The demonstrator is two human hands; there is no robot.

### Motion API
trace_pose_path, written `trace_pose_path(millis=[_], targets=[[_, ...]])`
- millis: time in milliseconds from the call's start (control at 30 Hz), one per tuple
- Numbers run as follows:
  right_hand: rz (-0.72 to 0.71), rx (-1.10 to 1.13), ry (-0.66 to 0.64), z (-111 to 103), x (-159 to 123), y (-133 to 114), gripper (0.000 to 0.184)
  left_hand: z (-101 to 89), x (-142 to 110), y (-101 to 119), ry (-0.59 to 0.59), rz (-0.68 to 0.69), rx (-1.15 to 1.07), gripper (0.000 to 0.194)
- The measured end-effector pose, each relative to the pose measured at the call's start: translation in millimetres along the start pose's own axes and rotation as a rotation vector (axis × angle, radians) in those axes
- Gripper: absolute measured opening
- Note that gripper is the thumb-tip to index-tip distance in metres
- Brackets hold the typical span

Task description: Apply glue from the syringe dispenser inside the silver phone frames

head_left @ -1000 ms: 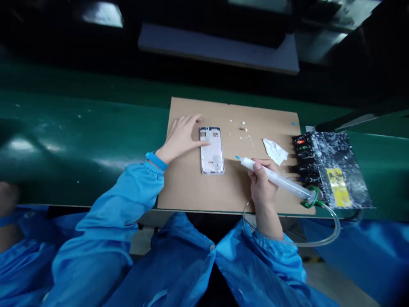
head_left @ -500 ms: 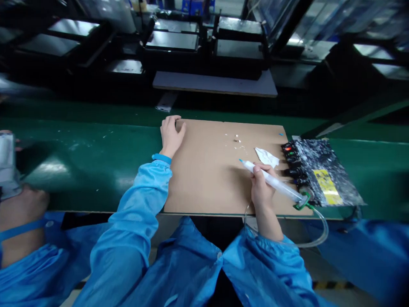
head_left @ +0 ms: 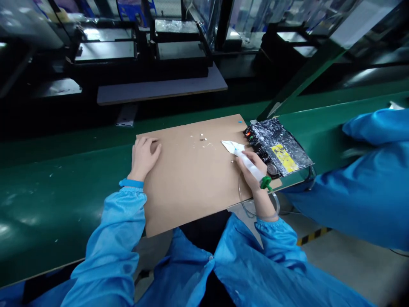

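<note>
My right hand (head_left: 254,175) grips a clear glue syringe (head_left: 249,163) with a green cap and a thin hose at its rear. The syringe tip rests against a crumpled white tissue (head_left: 230,146) on the cardboard sheet (head_left: 191,179). My left hand (head_left: 143,157) lies on the far left corner of the cardboard, fingers curled, holding nothing. A few white glue crumbs (head_left: 202,139) lie near the cardboard's far edge. No phone frame is on the cardboard.
A black control box (head_left: 277,147) spattered with white, with a yellow label and lit buttons, sits right of the cardboard. The green conveyor belt (head_left: 47,192) runs left and right. Another person's blue sleeve (head_left: 358,183) is at the right. Dark trays and a grey board stand behind.
The phone frame under my left hand a second ago is gone from the cardboard. My left hand moved to the cardboard's far left corner. The syringe tip shifted onto the tissue; the view swung right.
</note>
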State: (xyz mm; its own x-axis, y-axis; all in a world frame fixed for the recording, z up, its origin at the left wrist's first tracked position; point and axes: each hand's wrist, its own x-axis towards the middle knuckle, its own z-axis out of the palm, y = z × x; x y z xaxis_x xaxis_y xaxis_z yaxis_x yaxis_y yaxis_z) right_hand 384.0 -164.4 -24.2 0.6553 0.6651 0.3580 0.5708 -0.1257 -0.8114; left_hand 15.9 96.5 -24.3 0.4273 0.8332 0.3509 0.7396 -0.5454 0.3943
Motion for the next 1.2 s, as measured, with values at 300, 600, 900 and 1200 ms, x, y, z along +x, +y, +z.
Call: trace_pose_path(millis=[300,600,900,1200], targets=[[-0.159,-0.091,-0.106,-4,1,0,0.033,1.5,-1,-3,0.024,0.030,-0.007,0.032],[-0.223,-0.045,-0.086,4,4,0,0.028,3.7,4,-8,0.135,0.043,-0.126,0.022],[-0.203,-0.068,-0.149,11,7,-9,0.029,-25.7,-29,-6,0.368,-0.335,-0.256,0.015],[-0.185,-0.058,-0.177,8,6,-15,0.028,-42.4,-77,-6,0.246,-0.352,-0.201,0.019]])
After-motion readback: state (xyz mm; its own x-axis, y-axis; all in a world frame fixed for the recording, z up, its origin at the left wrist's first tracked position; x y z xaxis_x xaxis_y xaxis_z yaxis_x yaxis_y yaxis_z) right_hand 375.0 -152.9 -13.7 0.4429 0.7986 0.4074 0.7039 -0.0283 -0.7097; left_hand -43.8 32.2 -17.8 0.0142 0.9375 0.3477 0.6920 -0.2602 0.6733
